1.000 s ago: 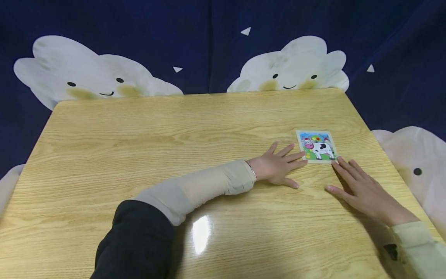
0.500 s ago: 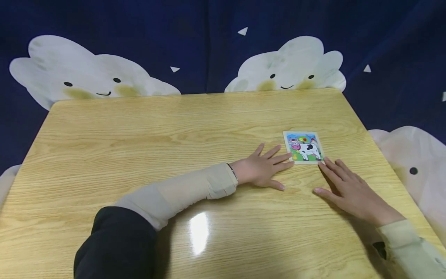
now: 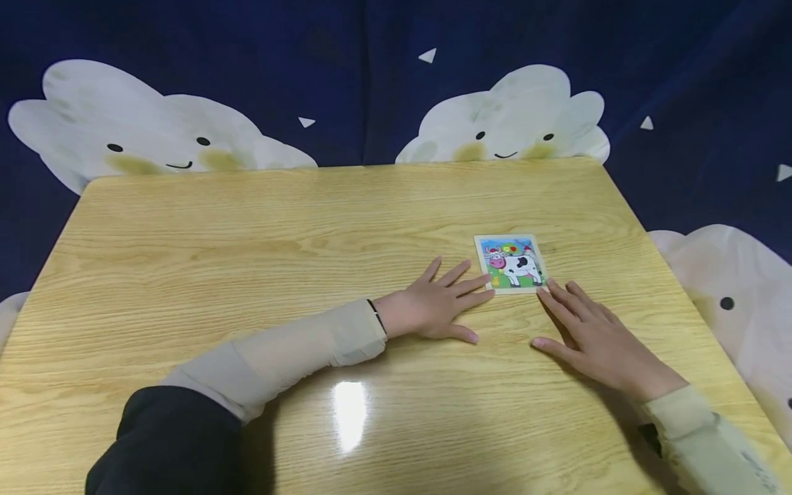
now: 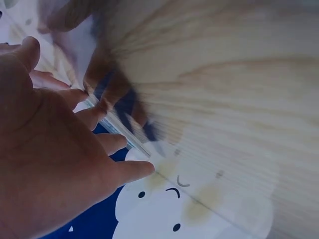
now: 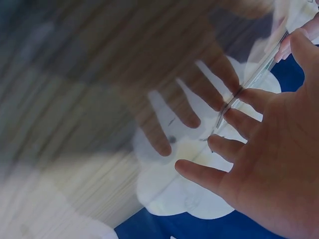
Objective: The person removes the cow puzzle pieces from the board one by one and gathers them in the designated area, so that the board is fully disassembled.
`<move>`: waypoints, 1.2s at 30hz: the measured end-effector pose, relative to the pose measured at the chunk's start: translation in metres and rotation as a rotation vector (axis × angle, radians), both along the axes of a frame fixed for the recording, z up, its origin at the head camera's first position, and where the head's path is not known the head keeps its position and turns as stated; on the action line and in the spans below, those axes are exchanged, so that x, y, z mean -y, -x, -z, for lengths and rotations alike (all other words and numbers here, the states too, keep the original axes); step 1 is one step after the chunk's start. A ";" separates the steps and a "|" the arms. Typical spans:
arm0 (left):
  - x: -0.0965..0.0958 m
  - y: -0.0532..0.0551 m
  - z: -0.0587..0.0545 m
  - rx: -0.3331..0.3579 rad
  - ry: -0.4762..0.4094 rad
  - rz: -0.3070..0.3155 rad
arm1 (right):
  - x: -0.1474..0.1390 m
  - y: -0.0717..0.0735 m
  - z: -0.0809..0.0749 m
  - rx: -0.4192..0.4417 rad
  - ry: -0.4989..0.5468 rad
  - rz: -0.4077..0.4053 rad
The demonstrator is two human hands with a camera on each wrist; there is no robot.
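A thin, square cow picture board (image 3: 510,265) with a pale border lies flat at the right of the table in the head view. My left hand (image 3: 436,306) is spread palm down, two fingertips on the board's lower left edge. At its lower right corner are the fingertips of my right hand (image 3: 597,344), with the thumb held apart toward the left. Seen edge-on in the left wrist view, the board (image 4: 122,127) is a slim strip beside the fingers. The right wrist view shows fingertips right at the thin edge of the board (image 5: 254,74).
A wood-grain table (image 3: 247,240) with a glossy top spans the scene. Behind it hangs a dark blue curtain (image 3: 346,75) printed with smiling clouds (image 3: 507,117). The table's right edge runs beyond the right hand.
The cow picture board has slid left along the table, with both hands moving left alongside it. The head view has turned slightly to the right. The fingers keep the same spread.
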State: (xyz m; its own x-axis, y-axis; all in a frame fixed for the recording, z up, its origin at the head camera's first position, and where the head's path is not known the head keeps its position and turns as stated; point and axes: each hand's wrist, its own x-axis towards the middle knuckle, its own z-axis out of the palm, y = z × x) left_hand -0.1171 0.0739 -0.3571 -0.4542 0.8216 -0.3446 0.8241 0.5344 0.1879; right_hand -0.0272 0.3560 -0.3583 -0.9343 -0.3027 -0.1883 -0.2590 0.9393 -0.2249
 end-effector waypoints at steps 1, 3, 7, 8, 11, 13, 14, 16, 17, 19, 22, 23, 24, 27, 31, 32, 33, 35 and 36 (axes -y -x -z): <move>0.003 -0.001 0.000 0.001 -0.003 -0.002 | 0.002 0.000 0.000 0.002 0.002 -0.003; 0.009 -0.002 0.001 0.007 -0.014 -0.007 | 0.006 0.001 -0.001 0.001 0.006 -0.014; 0.021 -0.004 0.005 0.018 -0.039 -0.020 | 0.014 0.001 -0.003 -0.002 0.015 -0.040; 0.024 -0.004 0.006 0.020 -0.046 -0.021 | 0.016 0.001 -0.003 -0.002 0.019 -0.046; 0.032 -0.006 0.009 0.016 -0.059 -0.018 | 0.021 0.001 -0.004 0.003 0.025 -0.060; 0.037 -0.007 0.009 0.011 -0.068 -0.019 | 0.025 0.001 -0.004 0.004 0.026 -0.067; 0.040 -0.008 0.009 0.014 -0.071 -0.021 | 0.027 0.001 -0.003 0.002 0.024 -0.073; 0.045 -0.009 0.008 0.016 -0.077 -0.027 | 0.030 0.001 -0.003 -0.001 0.023 -0.084; 0.048 -0.010 0.008 0.015 -0.079 -0.029 | 0.032 0.001 -0.003 -0.002 0.022 -0.090; 0.054 -0.011 0.007 0.023 -0.082 -0.033 | 0.036 0.002 -0.003 -0.001 0.023 -0.099; 0.063 -0.013 0.006 0.031 -0.087 -0.039 | 0.041 0.002 -0.002 0.004 0.026 -0.115; 0.065 -0.014 0.005 0.033 -0.088 -0.041 | 0.043 0.002 -0.002 0.005 0.025 -0.120; 0.068 -0.015 0.005 0.038 -0.092 -0.046 | 0.045 0.003 -0.001 0.004 0.025 -0.126; 0.077 -0.017 0.005 0.041 -0.104 -0.058 | 0.049 0.004 -0.001 -0.003 0.021 -0.146; 0.087 -0.020 0.006 0.027 -0.125 -0.064 | 0.056 0.005 -0.001 -0.011 0.017 -0.172; 0.090 -0.020 0.006 0.025 -0.129 -0.065 | 0.058 0.006 -0.001 -0.011 0.018 -0.179; 0.092 -0.021 0.007 0.022 -0.135 -0.065 | 0.060 0.006 -0.001 -0.012 0.018 -0.185; 0.098 -0.023 0.007 0.018 -0.143 -0.069 | 0.064 0.006 -0.001 -0.011 0.018 -0.198; 0.100 -0.024 0.007 0.019 -0.148 -0.071 | 0.065 0.006 -0.001 -0.010 0.019 -0.204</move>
